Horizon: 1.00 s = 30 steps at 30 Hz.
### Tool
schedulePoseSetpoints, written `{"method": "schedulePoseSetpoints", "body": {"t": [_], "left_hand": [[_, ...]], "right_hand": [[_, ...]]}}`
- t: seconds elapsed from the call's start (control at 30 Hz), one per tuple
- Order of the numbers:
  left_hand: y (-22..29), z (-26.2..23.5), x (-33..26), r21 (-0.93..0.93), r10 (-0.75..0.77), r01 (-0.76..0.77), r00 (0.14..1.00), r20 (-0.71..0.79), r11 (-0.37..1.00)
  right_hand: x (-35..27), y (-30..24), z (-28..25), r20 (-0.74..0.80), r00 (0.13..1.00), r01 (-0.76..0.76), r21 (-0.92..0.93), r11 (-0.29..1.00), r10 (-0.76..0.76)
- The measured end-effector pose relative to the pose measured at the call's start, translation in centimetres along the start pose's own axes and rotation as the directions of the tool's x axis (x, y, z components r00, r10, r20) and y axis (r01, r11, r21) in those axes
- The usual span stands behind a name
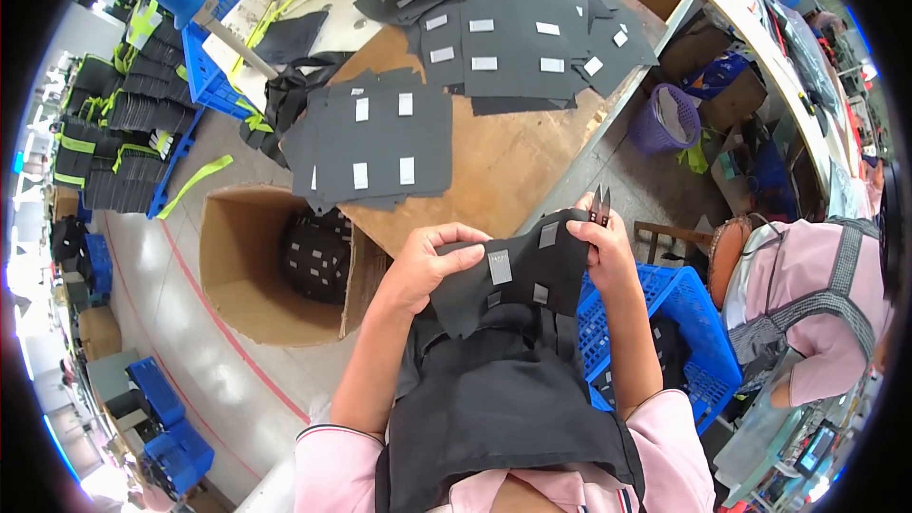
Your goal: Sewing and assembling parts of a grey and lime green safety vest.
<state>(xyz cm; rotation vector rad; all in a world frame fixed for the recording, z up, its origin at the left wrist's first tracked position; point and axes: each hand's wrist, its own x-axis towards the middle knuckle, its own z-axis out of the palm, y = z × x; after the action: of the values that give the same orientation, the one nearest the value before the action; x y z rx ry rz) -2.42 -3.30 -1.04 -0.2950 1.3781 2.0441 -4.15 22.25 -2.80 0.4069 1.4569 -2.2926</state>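
Note:
My left hand [429, 264] grips the left edge of a dark fabric piece [518, 275] that has small grey rectangular patches sewn on it. My right hand [600, 245] holds the same piece at its right top corner, together with small thread snips [599, 205] whose points stick up above the fingers. The piece hangs over a pile of dark fabric [494, 389] on my lap. In front of me is a wooden table [503, 161] with a stack of cut dark pieces [375, 142] at its near left and a spread of more pieces [522, 33] at the far end.
A cardboard box [247, 266] with dark pieces inside stands left of my knees. A blue plastic crate [684, 323] sits at my right. Another person in a pink top [807, 304] sits further right. Blue crates [204, 71] and stacked dark and yellow goods lie at the far left; a purple basket [665, 119] stands on the floor.

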Motion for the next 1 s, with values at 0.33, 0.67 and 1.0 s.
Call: {"method": "schedulePoseSetpoints", "body": {"t": [0.33, 0.67, 1.0], "left_hand": [[-0.9, 1.3, -1.1, 0.111, 0.214, -0.193, 0.951, -0.225, 0.975], [1.1, 3.0, -2.5, 0.333, 0.268, -0.199, 0.947, -0.178, 0.922], [1.3, 2.9, -2.6, 0.383, 0.22, -0.144, 0.962, -0.163, 0.913]], "right_hand": [[-2.9, 0.9, 3.3, 0.174, 0.566, 0.487, -0.859, 0.157, -0.806], [-3.3, -0.1, 4.9, 0.657, 0.572, 0.7, -0.703, -0.127, -0.491], [-3.9, -0.2, 4.6, 0.624, 0.495, 0.718, -0.686, -0.12, -0.605]]}}
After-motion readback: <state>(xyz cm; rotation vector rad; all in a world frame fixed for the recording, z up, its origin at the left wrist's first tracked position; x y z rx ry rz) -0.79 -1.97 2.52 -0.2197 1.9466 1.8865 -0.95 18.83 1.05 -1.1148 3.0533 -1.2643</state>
